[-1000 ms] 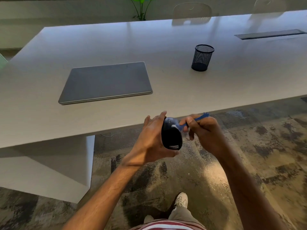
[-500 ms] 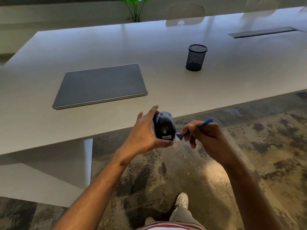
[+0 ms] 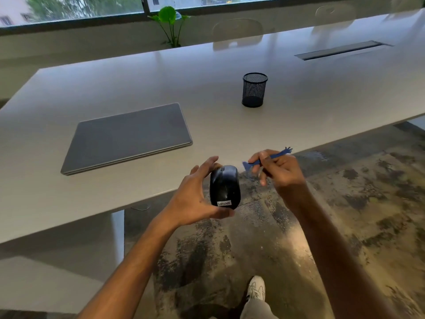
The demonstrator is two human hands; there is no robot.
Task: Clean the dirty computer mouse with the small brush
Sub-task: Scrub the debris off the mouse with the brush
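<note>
My left hand [image 3: 192, 196] grips a black computer mouse [image 3: 225, 187] by its ends, in the air just off the table's front edge. The mouse shows its top, with a white brand label at the near end. My right hand [image 3: 281, 172] pinches a small blue brush [image 3: 249, 166] by its handle. The brush head points left and sits a short gap to the right of the mouse, apart from it. The handle's splayed blue tail [image 3: 285, 151] sticks out past my fingers to the right.
A closed grey laptop [image 3: 128, 137] lies on the white table [image 3: 322, 100] to the left. A black mesh pen cup [image 3: 254, 90] stands behind the hands. A cable slot [image 3: 340, 50] is set in the table at far right. Mottled floor and my shoe [image 3: 256, 288] lie below.
The brush head has come off the mouse and moved to the right and up. My left hand has turned the mouse so its top faces me. The camera has tilted up.
</note>
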